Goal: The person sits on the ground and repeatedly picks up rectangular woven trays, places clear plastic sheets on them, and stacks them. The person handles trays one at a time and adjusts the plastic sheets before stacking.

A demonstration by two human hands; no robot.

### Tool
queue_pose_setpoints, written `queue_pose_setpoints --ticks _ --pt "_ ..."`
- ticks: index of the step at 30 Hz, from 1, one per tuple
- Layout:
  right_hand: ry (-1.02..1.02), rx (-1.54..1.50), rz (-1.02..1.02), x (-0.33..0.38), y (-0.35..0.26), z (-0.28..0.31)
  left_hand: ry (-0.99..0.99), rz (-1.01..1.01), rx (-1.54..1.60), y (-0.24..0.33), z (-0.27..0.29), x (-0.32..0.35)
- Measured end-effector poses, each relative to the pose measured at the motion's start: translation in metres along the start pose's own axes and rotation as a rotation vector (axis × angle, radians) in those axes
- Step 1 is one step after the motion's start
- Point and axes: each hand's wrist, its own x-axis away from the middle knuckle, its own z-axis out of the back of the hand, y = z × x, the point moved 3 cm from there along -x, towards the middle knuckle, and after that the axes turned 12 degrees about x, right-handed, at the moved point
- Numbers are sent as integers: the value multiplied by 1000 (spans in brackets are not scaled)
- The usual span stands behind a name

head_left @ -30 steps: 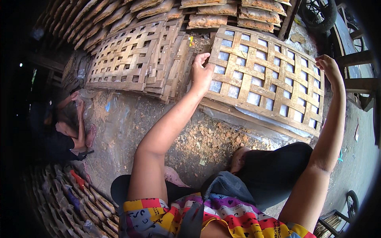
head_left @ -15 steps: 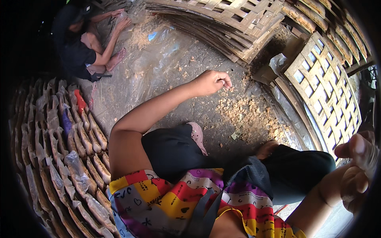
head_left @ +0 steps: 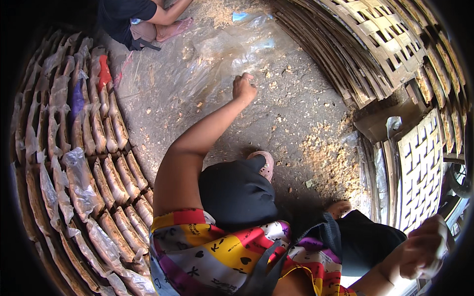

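My left hand (head_left: 244, 90) hangs over the floor in front of me, fingers curled in, with nothing visible in it. Beneath and beyond it, a crumpled clear plastic sheet (head_left: 217, 52) lies on the grey floor. At the lower right, my right hand (head_left: 423, 252) is smeared by motion, and its fingers cannot be made out. It is closest to the lower edge of an upright woven bamboo panel (head_left: 419, 167), which leans with other panels. Between my feet and the panels are scattered pale crumbs (head_left: 326, 165).
Rows of long, narrow brown slabs (head_left: 116, 185) partly covered with translucent plastic fill the left side. A tall stack of woven bamboo panels (head_left: 380, 37) stands at the upper right, beside layered brown pieces (head_left: 447, 98). Another person (head_left: 129, 19) squats at the top left.
The view has shifted, and the squatting person is now partly cut off at the top. My left hand has moved left. My right hand is lower and more blurred.
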Motion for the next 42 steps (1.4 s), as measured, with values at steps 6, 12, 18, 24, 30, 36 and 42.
queue_pose_setpoints --ticks 6,12,18,24,30,36,42 --pt "-52 102 -620 -2 55 -15 183 19 -104 -63 24 -56" --pt "-98 -170 -679 -18 73 -14 135 -97 4 -71 11 -77" --pt "-47 -327 -720 -17 82 -5 142 -87 14 -61 -1 -100" --pt "-112 -381 -661 -18 92 6 219 -15 60 -70 -8 -129" --pt "-199 -402 -592 -16 93 21 497 520 1428 -70 -5 -171" --pt "-343 -169 -590 12 69 60 351 840 1509 -103 44 -199" --pt "-394 769 -972 33 56 68 497 243 1658 48 99 -120"
